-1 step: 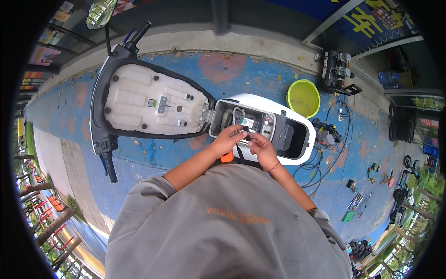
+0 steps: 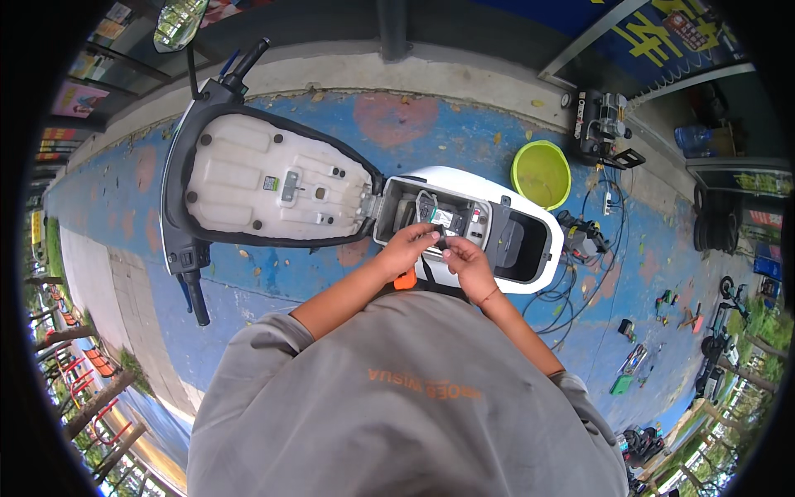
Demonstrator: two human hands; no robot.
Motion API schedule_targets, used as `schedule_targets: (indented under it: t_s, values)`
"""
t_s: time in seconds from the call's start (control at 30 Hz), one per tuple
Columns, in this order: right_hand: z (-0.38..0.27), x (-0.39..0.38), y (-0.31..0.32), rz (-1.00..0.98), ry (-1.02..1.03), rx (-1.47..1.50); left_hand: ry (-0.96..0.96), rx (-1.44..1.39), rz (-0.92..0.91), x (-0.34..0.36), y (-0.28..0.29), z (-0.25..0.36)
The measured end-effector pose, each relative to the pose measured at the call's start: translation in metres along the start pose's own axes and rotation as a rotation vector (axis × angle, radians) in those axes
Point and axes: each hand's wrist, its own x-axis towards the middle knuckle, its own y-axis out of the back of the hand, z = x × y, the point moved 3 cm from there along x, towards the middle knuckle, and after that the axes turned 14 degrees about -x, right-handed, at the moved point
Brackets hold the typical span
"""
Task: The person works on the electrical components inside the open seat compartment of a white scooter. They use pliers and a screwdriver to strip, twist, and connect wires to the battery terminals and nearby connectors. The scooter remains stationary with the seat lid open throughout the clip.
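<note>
The left hand [image 2: 408,248] and right hand [image 2: 469,265] are drawn close together, fingertips pinching a small dark piece [image 2: 440,234] of indistinct shape. The piece is located over the open grey plastic compartment [image 2: 383,217] of the white-panelled scooter [image 2: 534,287]; contact with the compartment is not determinable. Step in hand, as judged: two-handed fingertip manipulation. The next move calls for a steady grip and fine finger control.

The one camera rides on the person's head, I see, facing steeply down over the grey shirt [image 2: 406,381] at the left hand [image 2: 407,250] and right hand [image 2: 470,269], quite near, with the scooter [image 2: 348,186] beneath; its fisheye sweeps the blue ground [image 2: 472,137], straight edges bending toward the rim.
</note>
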Motion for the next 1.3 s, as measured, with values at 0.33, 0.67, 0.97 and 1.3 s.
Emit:
schedule_targets:
  t_s: [0.33, 0.67, 0.97, 1.3]
  values:
    - [0.012, 0.012, 0.009, 0.197, 0.226, -0.324, -0.206, -0.045, -0.001, 0.01, 0.011, -0.017]
    - [-0.011, 0.005, 0.0, 0.189, 0.325, -0.63, -0.348, 0.31, 0.13, 0.015, 0.02, -0.019]
    - [-0.028, 0.0, -0.001, 0.211, 0.305, -0.721, -0.341, 0.374, 0.116, 0.018, 0.024, -0.024]
    - [-0.013, 0.001, -0.007, 0.217, 0.365, -0.72, -0.419, 0.445, 0.172, 0.02, 0.024, -0.034]
